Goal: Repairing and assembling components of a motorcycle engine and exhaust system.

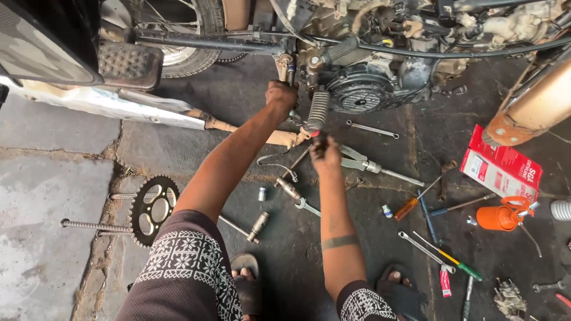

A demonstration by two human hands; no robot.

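A motorcycle stands over me, its dark engine case [363,89] just ahead. My left hand [281,95] grips a part under the frame, beside a vertical bolt below the swing-arm tube. My right hand [325,156] is closed around the lower end of a grey coil spring [318,110] that hangs beside the engine. A red-tipped piece shows at the spring's lower end, just above my fingers. My knees and sandalled feet are at the bottom of the view.
On the oily floor lie a black sprocket [153,208] with long threaded axles, pliers [363,163], spanners, sockets, screwdrivers, an orange oil can [502,217] and a red and white carton [502,166]. The exhaust pipe [148,110] runs left. A rear wheel stands behind.
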